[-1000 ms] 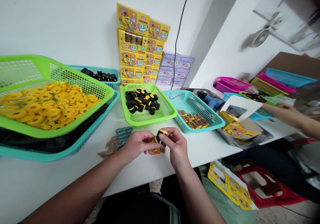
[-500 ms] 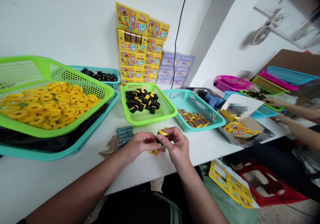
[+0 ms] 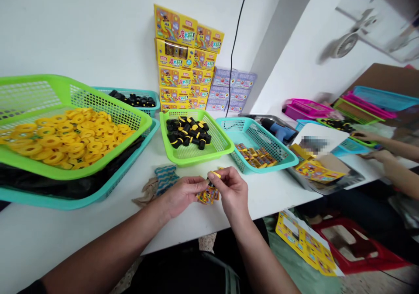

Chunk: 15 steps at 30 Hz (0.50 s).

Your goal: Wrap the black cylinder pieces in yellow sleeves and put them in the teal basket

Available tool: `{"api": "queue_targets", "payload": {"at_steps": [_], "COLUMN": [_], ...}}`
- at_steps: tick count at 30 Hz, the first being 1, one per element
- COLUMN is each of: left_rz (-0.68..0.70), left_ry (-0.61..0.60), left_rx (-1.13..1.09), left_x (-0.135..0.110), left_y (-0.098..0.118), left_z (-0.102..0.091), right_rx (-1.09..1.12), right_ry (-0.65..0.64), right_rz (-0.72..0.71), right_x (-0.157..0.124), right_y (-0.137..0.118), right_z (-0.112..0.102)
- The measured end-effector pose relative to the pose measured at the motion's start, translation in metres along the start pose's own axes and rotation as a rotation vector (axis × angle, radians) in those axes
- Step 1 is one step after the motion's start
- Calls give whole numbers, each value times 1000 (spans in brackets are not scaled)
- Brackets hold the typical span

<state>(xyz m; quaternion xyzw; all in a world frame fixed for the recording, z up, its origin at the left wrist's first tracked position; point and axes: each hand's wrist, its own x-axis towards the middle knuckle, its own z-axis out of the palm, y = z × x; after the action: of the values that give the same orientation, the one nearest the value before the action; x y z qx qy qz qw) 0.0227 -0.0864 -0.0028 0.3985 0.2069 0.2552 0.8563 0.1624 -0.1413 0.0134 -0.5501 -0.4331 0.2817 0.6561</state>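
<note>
My left hand (image 3: 183,194) and my right hand (image 3: 233,193) meet at the middle of the white table (image 3: 98,224), with their fingers closed on a small black cylinder with a yellow band (image 3: 212,177). Most of the cylinder is hidden by my fingers. Just below them lies a small colourful printed packet (image 3: 207,196). I cannot tell whether it rests on the table or is pinched by my hands. A folded blue-striped cloth (image 3: 166,179) lies beside my left hand.
Baskets hold yellow rings (image 3: 67,139), black-and-yellow cylinders (image 3: 193,136) and small packets (image 3: 255,150). Yellow boxes (image 3: 186,62) stand stacked behind them. A co-worker's hands (image 3: 366,145) work at the right among more baskets. The table's front edge runs below my wrists.
The black cylinder has turned between my fingers and shows less of its yellow band. The co-worker's hands have moved in from the right over the baskets there.
</note>
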Motion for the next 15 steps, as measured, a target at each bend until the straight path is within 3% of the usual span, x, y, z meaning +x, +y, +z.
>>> {"api": "queue_targets", "payload": {"at_steps": [8, 15], "left_rz": [31, 41], "left_ry": [92, 49], "left_rx": [-55, -15], "left_x": [1, 1], "left_y": [2, -2], "left_z": [2, 2], "right_rx": [-83, -39], "right_ry": [-92, -77], "right_rz": [-54, -41], "right_x": [-5, -4], "right_y": [4, 11], "right_z": [0, -5]}}
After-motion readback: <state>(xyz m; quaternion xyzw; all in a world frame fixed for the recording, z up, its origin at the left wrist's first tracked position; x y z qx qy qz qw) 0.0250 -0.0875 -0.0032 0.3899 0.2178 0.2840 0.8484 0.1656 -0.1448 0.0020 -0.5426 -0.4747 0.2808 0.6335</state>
